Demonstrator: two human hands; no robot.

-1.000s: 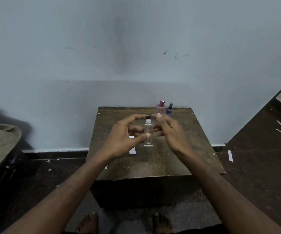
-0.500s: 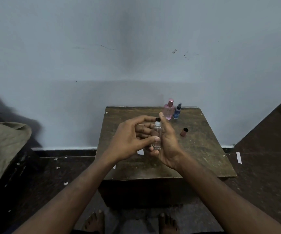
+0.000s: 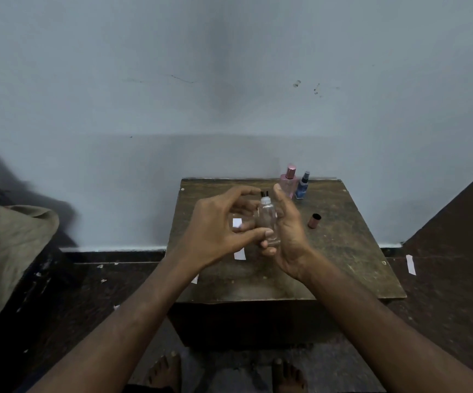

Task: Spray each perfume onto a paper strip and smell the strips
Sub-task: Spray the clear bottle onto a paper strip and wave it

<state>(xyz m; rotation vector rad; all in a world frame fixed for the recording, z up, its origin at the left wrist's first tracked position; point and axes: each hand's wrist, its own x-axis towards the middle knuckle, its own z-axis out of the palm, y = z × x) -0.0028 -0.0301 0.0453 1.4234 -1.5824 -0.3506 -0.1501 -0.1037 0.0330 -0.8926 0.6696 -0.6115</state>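
Observation:
A small clear perfume bottle (image 3: 268,219) with a white collar and black nozzle is held upright above the wooden table (image 3: 343,268), between both hands. My right hand (image 3: 290,236) cups it from behind and below. My left hand (image 3: 215,231) has its thumb against the bottle's lower part and its index finger arched over to the nozzle. A white paper strip (image 3: 239,254) lies on the table under my left hand, partly hidden. A pink bottle (image 3: 288,181) and a blue bottle (image 3: 303,187) stand at the table's back edge.
A loose copper-coloured cap (image 3: 314,221) lies on the table right of my hands. Another paper scrap (image 3: 195,278) sits at the table's left edge, and one more strip (image 3: 411,264) lies on the dark floor at right. A grey-green cloth (image 3: 8,251) is at far left. The wall is just behind the table.
The clear bottle has gone from table level up into both hands. My right hand moved in behind it, uncovering the cap on the table. In the last half second the hands barely moved.

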